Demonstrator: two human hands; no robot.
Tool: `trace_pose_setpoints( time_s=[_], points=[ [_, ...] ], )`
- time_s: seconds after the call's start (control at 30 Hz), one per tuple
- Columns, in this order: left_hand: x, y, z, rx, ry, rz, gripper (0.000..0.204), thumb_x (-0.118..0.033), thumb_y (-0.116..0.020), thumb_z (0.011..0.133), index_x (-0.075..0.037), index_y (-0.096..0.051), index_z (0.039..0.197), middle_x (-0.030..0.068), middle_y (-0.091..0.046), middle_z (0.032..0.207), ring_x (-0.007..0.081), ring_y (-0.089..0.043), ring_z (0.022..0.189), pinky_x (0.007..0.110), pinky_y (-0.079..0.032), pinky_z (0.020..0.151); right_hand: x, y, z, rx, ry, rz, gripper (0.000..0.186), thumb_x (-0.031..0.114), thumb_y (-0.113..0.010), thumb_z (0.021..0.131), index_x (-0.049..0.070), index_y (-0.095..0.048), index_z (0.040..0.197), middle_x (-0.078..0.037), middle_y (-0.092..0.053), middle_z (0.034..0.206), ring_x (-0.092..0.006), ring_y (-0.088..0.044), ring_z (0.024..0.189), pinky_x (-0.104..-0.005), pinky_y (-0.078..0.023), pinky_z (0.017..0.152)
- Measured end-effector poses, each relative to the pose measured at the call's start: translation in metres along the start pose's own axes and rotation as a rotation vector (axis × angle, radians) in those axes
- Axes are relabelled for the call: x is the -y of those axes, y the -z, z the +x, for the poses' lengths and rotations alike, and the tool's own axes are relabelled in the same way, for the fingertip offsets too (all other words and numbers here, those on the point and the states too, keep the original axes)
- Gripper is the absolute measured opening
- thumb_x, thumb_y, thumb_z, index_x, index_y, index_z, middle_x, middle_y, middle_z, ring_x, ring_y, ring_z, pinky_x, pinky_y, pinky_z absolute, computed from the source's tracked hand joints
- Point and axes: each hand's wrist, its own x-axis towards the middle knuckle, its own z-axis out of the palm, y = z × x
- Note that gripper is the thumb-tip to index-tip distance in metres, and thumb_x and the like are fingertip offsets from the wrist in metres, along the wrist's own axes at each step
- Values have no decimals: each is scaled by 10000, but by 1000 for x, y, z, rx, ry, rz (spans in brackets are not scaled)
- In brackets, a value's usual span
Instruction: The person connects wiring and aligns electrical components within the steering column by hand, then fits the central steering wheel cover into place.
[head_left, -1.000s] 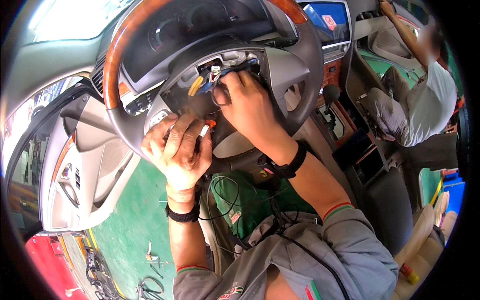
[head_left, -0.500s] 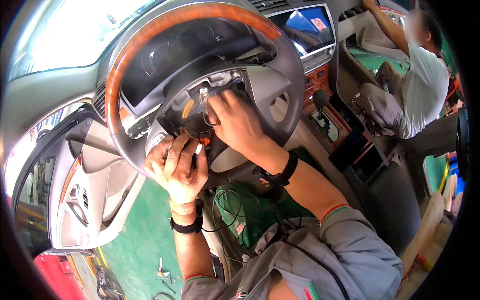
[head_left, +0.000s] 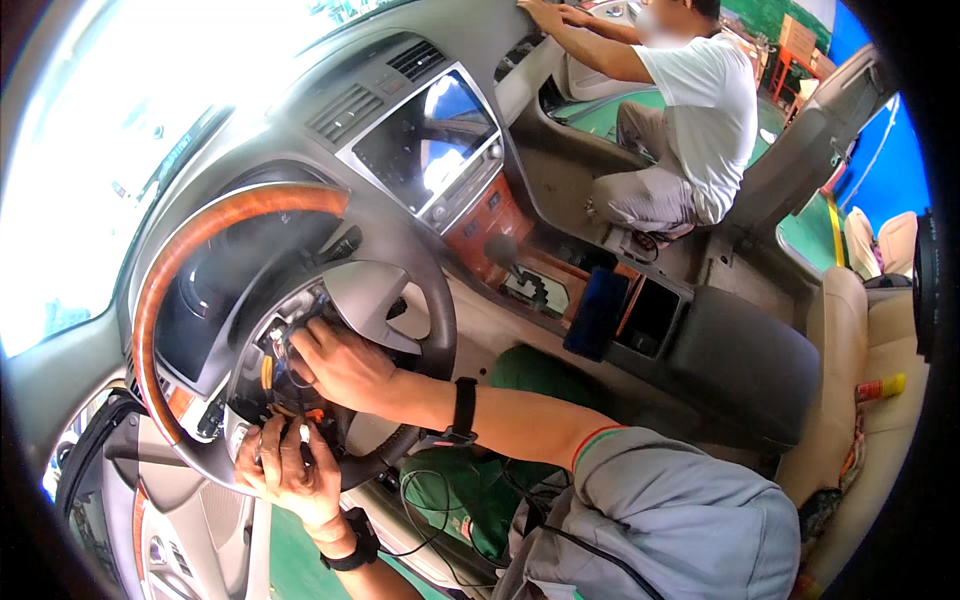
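The steering wheel (head_left: 244, 201) has a wood-grain upper rim, and its hub is uncovered. Yellow wires (head_left: 267, 372) run inside the hub, with an orange part (head_left: 315, 414) lower down. My right hand (head_left: 345, 368) reaches into the hub from the right, its fingertips pinched beside a thin dark wire loop; what they grip is hidden. At the hub's lower left, my left hand (head_left: 288, 468) has its fingers bent and close together. A small white piece (head_left: 304, 433) shows by its fingertips, but its grip on anything is unclear.
A centre screen (head_left: 425, 140) and the gear lever (head_left: 502, 250) stand to the right. A dark phone-like slab (head_left: 597, 313) lies on the console beside the armrest (head_left: 735, 365). Another person (head_left: 700, 110) crouches on the passenger side. Black cables (head_left: 425, 505) hang by my lap.
The view has swung right, so the wheel sits lower left and more of the passenger side shows. Both hands stay at the hub with little change in pose.
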Motion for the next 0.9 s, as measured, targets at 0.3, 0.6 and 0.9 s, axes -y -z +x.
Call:
trace_pose_setpoints(
  time_s=[0.3,0.6,0.9],
  points=[
    [2,0,-1,17,-5,-7,176,-181,-805,777,-135,-785,946,-29,-702,1139,258,-541,1197,454,-374,1046,-6,-6,-2,-4,65,-21,315,158,-685,915,15,-546,1160,-166,-609,992,-354,-690,785,-413,-584,677],
    [4,-2,-3,15,-1,2,180,-195,-800,784,-141,-779,954,-39,-700,1145,258,-535,1203,462,-369,1058,-9,-8,-5,6,94,20,258,144,-686,897,35,-566,1099,-174,-586,1004,-340,-687,790,-429,-578,667],
    [3,-1,-4,21,-4,18,181,-198,-794,797,-125,-769,961,-31,-703,1137,262,-541,1193,460,-374,1048,-4,-1,-4,-30,116,7,250,176,-670,943,23,-548,1097,-137,-600,901,-322,-685,775,-409,-572,676]
  ],
)
